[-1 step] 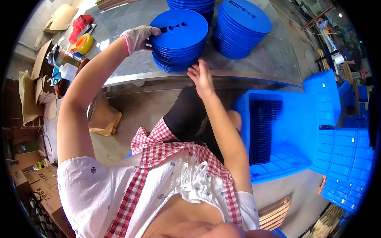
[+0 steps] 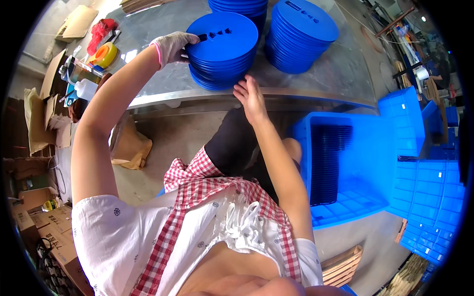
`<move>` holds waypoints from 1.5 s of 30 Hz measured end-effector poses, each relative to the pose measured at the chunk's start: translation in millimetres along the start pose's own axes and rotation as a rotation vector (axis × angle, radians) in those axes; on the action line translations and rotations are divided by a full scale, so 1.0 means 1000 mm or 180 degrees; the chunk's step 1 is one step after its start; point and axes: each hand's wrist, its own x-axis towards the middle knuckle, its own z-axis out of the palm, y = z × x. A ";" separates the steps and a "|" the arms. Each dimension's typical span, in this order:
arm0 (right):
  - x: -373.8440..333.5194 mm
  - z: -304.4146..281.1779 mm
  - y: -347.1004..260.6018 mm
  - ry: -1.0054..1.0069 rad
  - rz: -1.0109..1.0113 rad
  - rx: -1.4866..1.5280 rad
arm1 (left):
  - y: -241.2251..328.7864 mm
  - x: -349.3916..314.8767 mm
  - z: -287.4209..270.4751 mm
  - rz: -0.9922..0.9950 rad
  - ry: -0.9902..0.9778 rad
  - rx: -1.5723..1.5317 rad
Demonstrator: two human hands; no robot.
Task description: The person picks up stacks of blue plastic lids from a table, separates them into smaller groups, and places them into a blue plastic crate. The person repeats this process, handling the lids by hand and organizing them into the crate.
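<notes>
A stack of round blue plastic discs stands near the front edge of the metal table, its top disc pierced with small dark cutouts. My left hand, in a pale glove with a pink cuff, grips the left rim of the upper discs; its thumb and fingers are partly hidden by them. Bare and with fingers stretched out, my right hand is at the lower right of the same stack, close against the bottom discs. Whether its fingertips touch them is hard to tell.
A second disc stack stands to the right, another behind. Right of my legs, a blue crate holds a row of dark discs. Yellow tape and a white bottle lie left. More blue crates are piled right.
</notes>
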 end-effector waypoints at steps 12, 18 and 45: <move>-0.126 -0.092 -0.012 0.0451 -0.0495 -0.0286 | 0.008 0.038 -0.029 -0.0885 0.0062 0.0619; -0.163 -0.145 0.040 0.0975 -0.0313 -0.0349 | 0.020 0.021 -0.014 -0.0440 0.0449 0.1734; -0.188 -0.059 -0.070 0.0383 -0.1801 0.0032 | -0.046 -0.098 0.164 0.1005 -0.1107 -0.0684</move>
